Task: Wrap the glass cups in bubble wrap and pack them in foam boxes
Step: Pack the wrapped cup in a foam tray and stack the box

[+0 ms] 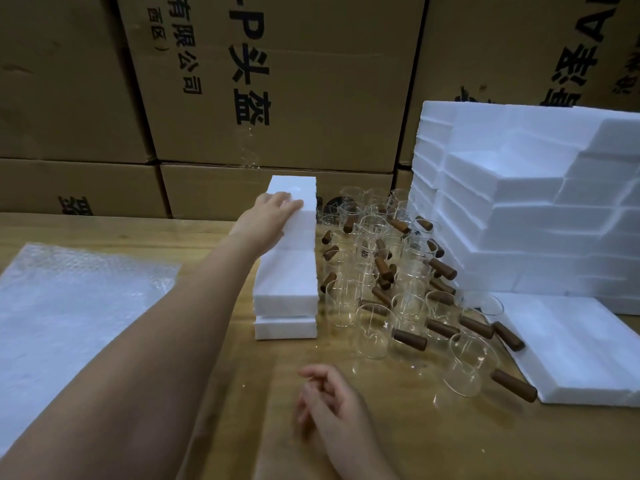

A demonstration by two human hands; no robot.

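Several clear glass cups [372, 332] with brown wooden handles stand crowded on the wooden table [221, 341], right of centre. Left of them lies a long stack of white foam boxes [289, 282]. My left hand [268, 218] reaches far forward and rests on the far part of the top foam box, fingers laid over its edge. My right hand [332, 403] hovers low over the table in front of the cups, fingers loosely curled, holding nothing. A sheet of bubble wrap [65, 323] lies flat at the left.
A tall stepped stack of white foam boxes [519, 216] rises at the right, with a flat foam piece [568, 344] lying before it. Large brown cardboard cartons [277, 84] form a wall behind the table.
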